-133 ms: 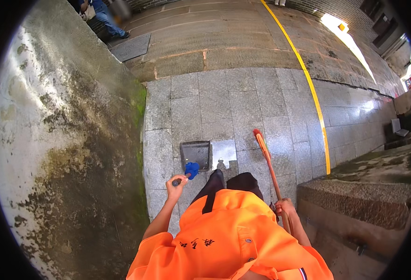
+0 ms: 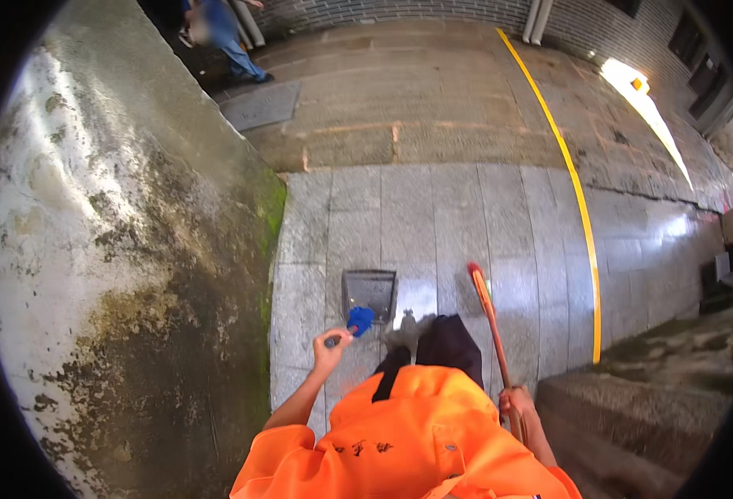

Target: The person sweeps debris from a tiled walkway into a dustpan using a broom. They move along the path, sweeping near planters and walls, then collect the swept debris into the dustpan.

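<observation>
My left hand (image 2: 328, 353) is closed round the dark grip of a long-handled dustpan. Its dark, square-cornered pan (image 2: 370, 287) is low over or on the grey paving; I cannot tell whether it touches. A crumpled blue cloth or bag (image 2: 360, 321) hangs at the handle, partly over the pan's near edge. My right hand (image 2: 517, 401) grips the reddish-brown shaft of a broom (image 2: 494, 328). The broom slants forward from my right side, with an orange lower part and a small red end (image 2: 473, 268). How its tip meets the ground is unclear.
On the left stands a stained, mossy wall (image 2: 125, 249). A yellow line (image 2: 578, 187) crosses the paving (image 2: 458, 208) to the right. Stone steps or ledges (image 2: 632, 407) lie at lower right. Far left, another person in blue trousers (image 2: 237, 54) is near a brick wall (image 2: 399, 15).
My view has tilted up, so the surroundings sit lower and further right in the picture. My left shoe has dropped out of sight. Both hands keep their grips.
</observation>
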Available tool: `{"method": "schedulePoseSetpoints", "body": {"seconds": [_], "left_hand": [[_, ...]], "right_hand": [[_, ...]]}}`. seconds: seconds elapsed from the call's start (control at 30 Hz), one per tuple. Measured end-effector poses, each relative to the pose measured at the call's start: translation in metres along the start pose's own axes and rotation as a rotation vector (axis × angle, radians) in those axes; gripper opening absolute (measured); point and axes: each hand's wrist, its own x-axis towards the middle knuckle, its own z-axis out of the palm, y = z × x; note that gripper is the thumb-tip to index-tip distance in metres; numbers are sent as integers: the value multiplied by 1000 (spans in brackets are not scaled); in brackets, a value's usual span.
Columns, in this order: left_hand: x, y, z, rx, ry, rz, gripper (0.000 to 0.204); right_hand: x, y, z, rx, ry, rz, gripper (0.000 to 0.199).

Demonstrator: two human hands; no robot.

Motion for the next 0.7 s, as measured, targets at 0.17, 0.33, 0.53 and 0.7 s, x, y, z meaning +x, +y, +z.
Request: {"method": "schedulePoseSetpoints", "body": {"seconds": [0.17,0.33,0.53,0.7], "left_hand": [[127,32,48,48,92,80,10],[219,62,71,57,157,63,11],[303,83,92,38,250,49,8],[379,92,107,35,289,61,10]], "right_hand": [[67,-162,40,-137,-53,-101,5],[120,-310,95,-333,-116,-159,6],[122,-463,183,-429,-250,-96,11],[129,-548,259,-570,-265,-123,15]]}}
